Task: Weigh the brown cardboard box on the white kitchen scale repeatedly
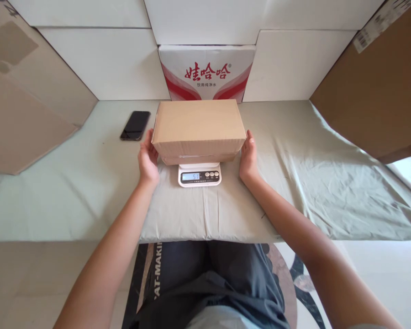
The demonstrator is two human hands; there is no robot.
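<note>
Nearest to me, the cloth-covered tabletop (89, 196) carries a small white scale (200, 183); its display (191, 176) seems to read 51, but the button labels are too small for me. My left hand (148, 160) is at the nine o'clock end of the brown box (198, 121), and my right hand (248, 157) at the three o'clock end. The box lies between them, above the scale, its long axis going from nine to three, so neither hand is clearly nearer. The fingers reach along the ends; whether my grip is clamped on the box or only lies against it, I cannot tell, because the corners hide some fingertips. The underside and the weighing plate are mostly hidden too, so I cannot judge how the weight rests. At nine o'clock, beyond my left hand, is a dark phone (135, 125). Farther, at twelve, stands a printed carton (207, 73) among white boxes (106, 64), some cut off above.
</note>
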